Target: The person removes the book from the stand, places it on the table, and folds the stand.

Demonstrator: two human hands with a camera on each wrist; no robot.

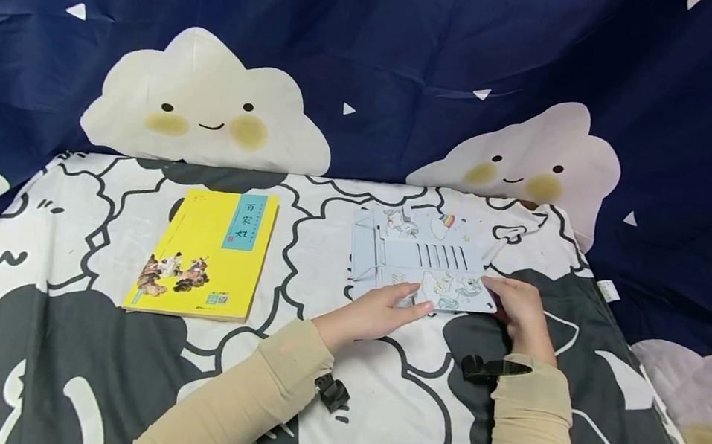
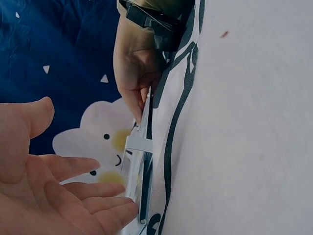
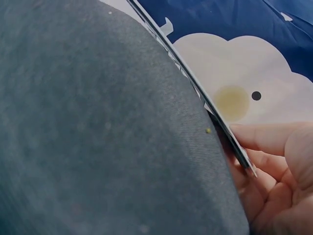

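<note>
A pale blue book stand point(image 1: 435, 259) printed with unicorns and a rainbow lies nearly flat on the cloth, slots across its middle. At its left end are a ledge and page clips point(image 1: 364, 247). My right hand point(image 1: 522, 315) pinches its right edge, thumb on top and fingers curled beneath; in the right wrist view that edge point(image 3: 237, 147) sits between thumb and fingers, tipped up. My left hand point(image 1: 377, 315) is at the stand's front edge, fingers loosely spread; in the left wrist view its fingertips point(image 2: 129, 208) are right beside the stand.
A yellow book point(image 1: 196, 253) with a blue title panel lies to the left of the stand. The table's cloth point(image 1: 367, 396) has black-and-white cartoon sheep. Behind it hangs a dark blue curtain point(image 1: 388, 31) with smiling clouds.
</note>
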